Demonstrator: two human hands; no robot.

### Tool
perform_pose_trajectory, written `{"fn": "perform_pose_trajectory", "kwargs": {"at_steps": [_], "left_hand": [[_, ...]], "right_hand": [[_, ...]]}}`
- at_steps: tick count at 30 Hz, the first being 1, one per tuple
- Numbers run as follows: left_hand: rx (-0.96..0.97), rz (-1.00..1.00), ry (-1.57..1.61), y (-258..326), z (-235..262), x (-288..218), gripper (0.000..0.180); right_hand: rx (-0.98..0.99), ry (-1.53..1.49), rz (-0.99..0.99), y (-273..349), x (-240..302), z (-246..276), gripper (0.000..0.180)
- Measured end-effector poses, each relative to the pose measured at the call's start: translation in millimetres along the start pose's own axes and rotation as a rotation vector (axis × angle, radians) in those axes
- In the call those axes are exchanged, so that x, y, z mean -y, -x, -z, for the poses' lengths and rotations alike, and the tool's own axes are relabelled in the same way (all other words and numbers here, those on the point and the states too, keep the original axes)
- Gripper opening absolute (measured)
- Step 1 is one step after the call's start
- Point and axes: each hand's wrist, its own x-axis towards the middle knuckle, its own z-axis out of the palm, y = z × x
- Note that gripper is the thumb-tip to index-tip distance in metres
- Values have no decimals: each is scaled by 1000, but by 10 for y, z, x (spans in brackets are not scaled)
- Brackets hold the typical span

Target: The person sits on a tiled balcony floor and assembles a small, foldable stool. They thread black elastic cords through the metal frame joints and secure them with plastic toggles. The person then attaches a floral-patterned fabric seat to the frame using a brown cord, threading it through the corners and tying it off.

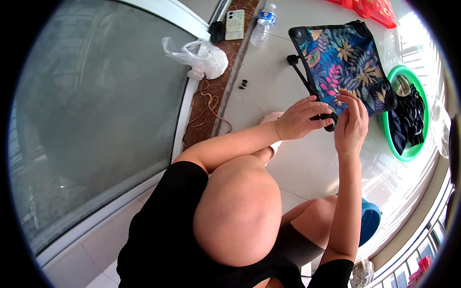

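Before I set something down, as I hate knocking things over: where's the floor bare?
The floor is bare between the black bits and the flowered cloth, and between the shoe and right forearm. Crowded: the sill, with phone, white bag and cord.

1 label in view: a blue wrap-around band (267,18) with a yellow-and-white mark, on a clear plastic bottle (260,35) at the upper middle, on the tiled floor (283,57); its lettering too small to read. Small dark markings on the pale face of a phone (235,24), just left of the bottle, print or pattern, cannot tell. Light marks on a red item (377,13) at the top edge, likewise unreadable.
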Motion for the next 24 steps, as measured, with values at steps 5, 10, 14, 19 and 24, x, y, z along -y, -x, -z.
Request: {"fn": "perform_pose_trajectory", "kwargs": {"at_steps": [5,10,14,19,24], "left_hand": [[95,74,5,107,140,30,31],[77,167,-2,428,357,2,26],[198,273,22,526,615,-173,24],[-118,731,-108,1065,764,130,25],[-84,1337,-620,2086,1206,1016,34]], "right_hand": [[6,323,-18,-185,-42,-546,30],[111,291,-38,-45,193,-801,43],[135,303,-74,70,376,-876,44],[63,316,-31,-34,116,-803,36],[79,319,-15,-213,-178,-698,36]]}}
